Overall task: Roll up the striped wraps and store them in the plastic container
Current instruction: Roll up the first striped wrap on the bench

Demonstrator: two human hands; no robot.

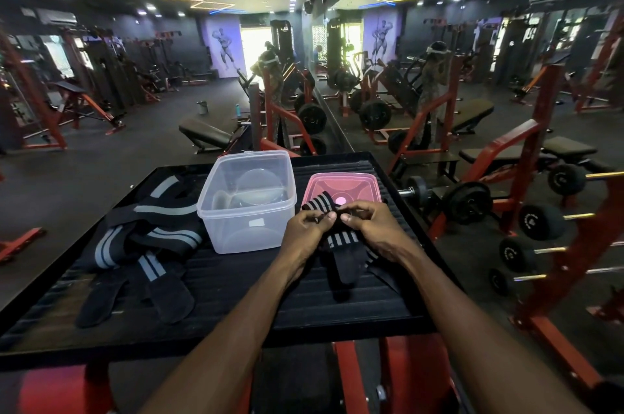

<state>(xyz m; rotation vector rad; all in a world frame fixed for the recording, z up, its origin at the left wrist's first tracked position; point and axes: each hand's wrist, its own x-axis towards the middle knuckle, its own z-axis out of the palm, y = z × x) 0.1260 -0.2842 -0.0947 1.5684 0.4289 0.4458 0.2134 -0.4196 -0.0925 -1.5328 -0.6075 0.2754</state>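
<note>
I stand at a black ribbed surface [236, 282] in a gym, and the step in hand is to roll one wrap [341, 239] tight. Both my hands pinch this wrap near its top end, just in front of the pink lid [341, 185]. My left hand [309, 227] holds the striped part with curled fingers, and my right hand [371, 224] pinches the other side; the fingertips nearly meet. The free tail hangs down toward me on the surface. To do it well, I think I must keep the edges even while I turn, pull the tail a little so that the roll stays firm, and not let go before the roll is closed, because the elastic cloth will probably spring open.

The box [248, 199] is clear plastic and stands open, just left of my hands. No wrap is in it yet; something clear and round seems to lie inside, but I cannot tell what. The way to it is short and free.

On the left of the surface lies a pile of wraps [141, 238], wide and tangled, not rolled. They wait for later. The lid is close behind my hands, so I should not push it off the edge.
</note>
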